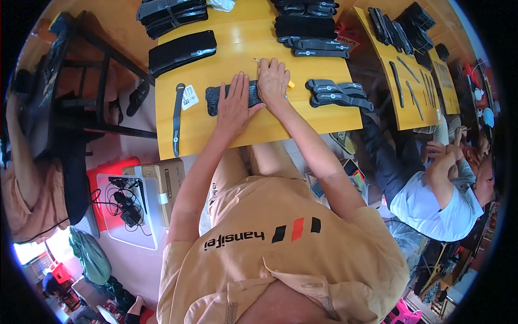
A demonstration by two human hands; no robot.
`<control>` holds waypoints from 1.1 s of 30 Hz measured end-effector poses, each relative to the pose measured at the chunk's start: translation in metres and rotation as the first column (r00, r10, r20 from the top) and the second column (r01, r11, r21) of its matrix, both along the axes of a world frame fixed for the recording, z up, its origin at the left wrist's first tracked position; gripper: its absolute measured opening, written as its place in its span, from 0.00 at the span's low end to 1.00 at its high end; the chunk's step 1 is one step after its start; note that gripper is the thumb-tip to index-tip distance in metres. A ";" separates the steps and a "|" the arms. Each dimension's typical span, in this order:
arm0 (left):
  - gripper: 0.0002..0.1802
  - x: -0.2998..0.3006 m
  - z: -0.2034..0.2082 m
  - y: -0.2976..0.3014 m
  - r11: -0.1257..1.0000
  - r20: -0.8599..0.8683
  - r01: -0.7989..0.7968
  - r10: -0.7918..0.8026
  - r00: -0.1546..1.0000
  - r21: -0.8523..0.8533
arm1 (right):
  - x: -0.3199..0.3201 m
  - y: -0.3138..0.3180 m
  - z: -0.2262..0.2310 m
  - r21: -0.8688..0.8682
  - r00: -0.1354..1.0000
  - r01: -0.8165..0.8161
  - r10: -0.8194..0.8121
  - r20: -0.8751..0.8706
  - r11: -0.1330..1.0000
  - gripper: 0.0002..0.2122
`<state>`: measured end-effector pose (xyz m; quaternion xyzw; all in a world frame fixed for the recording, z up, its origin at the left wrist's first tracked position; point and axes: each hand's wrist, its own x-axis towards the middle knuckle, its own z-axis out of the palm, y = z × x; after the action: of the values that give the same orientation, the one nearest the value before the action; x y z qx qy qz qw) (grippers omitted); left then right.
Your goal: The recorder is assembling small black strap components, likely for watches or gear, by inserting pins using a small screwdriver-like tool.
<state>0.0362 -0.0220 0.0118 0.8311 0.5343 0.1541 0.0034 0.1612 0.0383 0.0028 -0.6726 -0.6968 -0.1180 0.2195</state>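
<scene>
On the yellow table in front of me lies a short bundle of black straps [212,104]. My left hand [233,105] rests flat on it, fingers stretched out. At the bundle's right end, my right hand [273,82] is closed with its fingers curled. A slim tool with a yellow end [291,84] sticks out on the right of that hand, and a thin tip shows by its fingertips; the hand hides the rest. Left of the bundle are a single dark strap [177,121] and a white printed label [190,98]. To the right lies a group of folded black straps [337,93].
Black strap stacks [182,52] stand at the far left, with more stacks [310,27] at the far right. A second yellow table [402,102] holds loose straps. A person in a light shirt [437,205] sits at right. A clear bin [132,216] with cables stands at left.
</scene>
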 end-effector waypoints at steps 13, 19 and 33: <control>0.43 -0.045 -0.004 -0.018 0.981 0.032 -0.191 0.190 0.981 0.038 | 0.003 -0.002 -0.001 0.032 0.998 -0.021 0.023 -0.061 0.999 0.05; 0.38 -0.087 0.025 -0.041 0.859 0.056 -0.501 0.498 0.866 0.103 | 0.012 0.002 0.006 -0.007 0.971 -0.075 0.071 -0.228 0.997 0.07; 0.04 -0.159 -0.002 -0.038 0.772 0.745 -0.178 0.635 0.205 -0.610 | 0.042 -0.094 0.035 -0.253 0.593 -0.398 0.037 -0.804 0.882 0.07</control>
<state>-0.1227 -0.0597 0.0101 0.3899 0.6550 0.4823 0.4317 0.2033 -0.0559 0.0382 -0.5932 -0.6185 0.3618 0.3670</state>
